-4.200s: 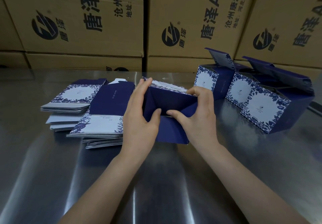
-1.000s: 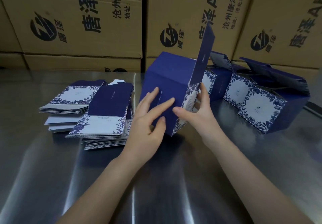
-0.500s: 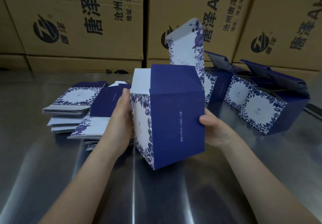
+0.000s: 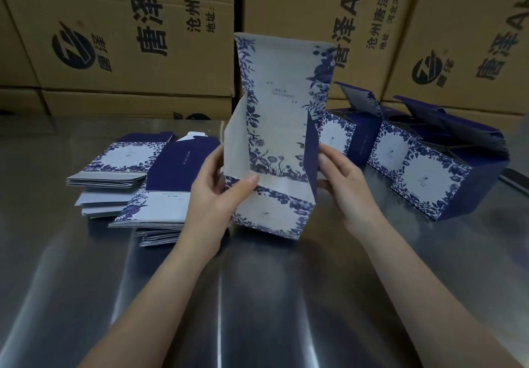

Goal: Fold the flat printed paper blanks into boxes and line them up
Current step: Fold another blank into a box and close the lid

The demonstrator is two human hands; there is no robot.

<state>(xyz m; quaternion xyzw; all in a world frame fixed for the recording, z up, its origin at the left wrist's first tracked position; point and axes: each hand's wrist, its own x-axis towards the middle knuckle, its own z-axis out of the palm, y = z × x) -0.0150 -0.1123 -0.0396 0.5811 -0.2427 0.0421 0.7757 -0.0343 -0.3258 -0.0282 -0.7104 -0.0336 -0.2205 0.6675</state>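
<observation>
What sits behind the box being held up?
Stacked brown cartons fill the background, and a row of finished boxes runs off to the right. The held box, with its tall flap, covers the row's left end and part of the cartons.

A half-folded box (image 4: 272,213) stands upright between the left hand (image 4: 217,195) and the right hand (image 4: 343,184), and both hold it. Its white front with a blue flower border faces the person, and its dark blue side is at the right hand. Its lid flap (image 4: 286,87), white with blue flowers, rises straight up above both hands. To the left of the left hand lie 2 stacks of flat blanks (image 4: 114,167), the nearer just beside that hand. Beyond the right hand, 3 finished boxes (image 4: 429,184) stand in a row, lids open.
</observation>
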